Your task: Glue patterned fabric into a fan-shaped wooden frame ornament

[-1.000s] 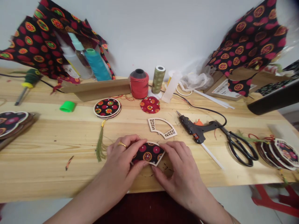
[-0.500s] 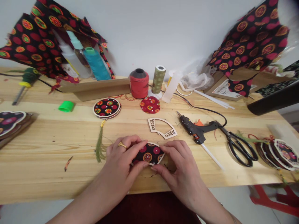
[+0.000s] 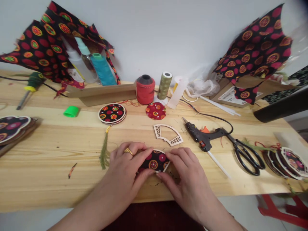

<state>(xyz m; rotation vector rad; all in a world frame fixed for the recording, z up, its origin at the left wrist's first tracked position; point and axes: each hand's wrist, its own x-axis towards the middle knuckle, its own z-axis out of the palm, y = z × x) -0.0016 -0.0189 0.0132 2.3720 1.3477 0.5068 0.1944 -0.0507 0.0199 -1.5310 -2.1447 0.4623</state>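
Note:
Both my hands grip a small fan-shaped piece (image 3: 156, 160) near the table's front edge. It has dark patterned fabric with pearly dots and a pale rim. My left hand (image 3: 127, 166), a ring on one finger, pinches its left side and covers that end. Thumb and fingers of my right hand (image 3: 185, 170) close on its right end. Just beyond lies a pale wooden fan-shaped frame (image 3: 168, 134) with cut-out lattice ends. To its right rests a black glue gun (image 3: 201, 134) with a white glue stick (image 3: 218, 163) in its back.
Black-handled scissors (image 3: 247, 155) lie right of the glue gun, near stacked ornaments (image 3: 293, 163). A round ornament (image 3: 112, 114) with a green tassel (image 3: 104, 152) lies left. Thread spools (image 3: 145, 90), a red fabric disc (image 3: 156, 111) and a cardboard box (image 3: 231, 93) stand or lie behind.
The whole view has shifted slightly, so things appear a little lower. My hands keep the same hold on the fan-shaped piece.

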